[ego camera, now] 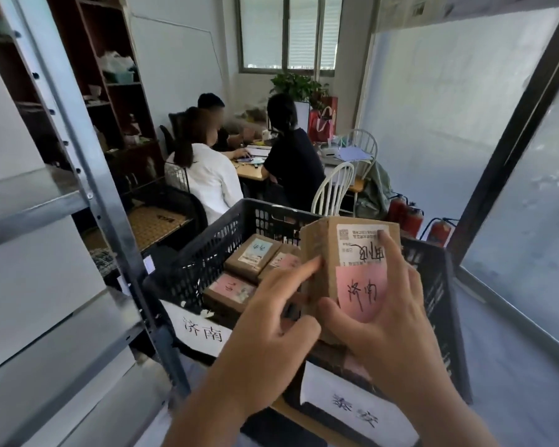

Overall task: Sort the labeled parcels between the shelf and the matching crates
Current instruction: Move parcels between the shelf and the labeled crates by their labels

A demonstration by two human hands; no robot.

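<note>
I hold a brown cardboard parcel [323, 253] upright over the black crates; it bears a white shipping label and a pink handwritten note. My right hand [388, 321] grips it from below and the right, fingers curled round its edge. My left hand [271, 321] touches its left side with the index finger stretched out. Beneath lies a black plastic crate [207, 253] with a white paper label on its front, holding three labeled parcels [252, 256]. A nearer crate [439, 301] with its own white paper label [355, 411] sits under my hands.
A grey metal shelf [78, 175] stands at the left, its post close to the crate. Three people sit at a desk [252, 169] behind the crates, with white chairs [333, 191] and red fire extinguishers [407, 217] beyond. A frosted glass partition [530, 221] borders the right.
</note>
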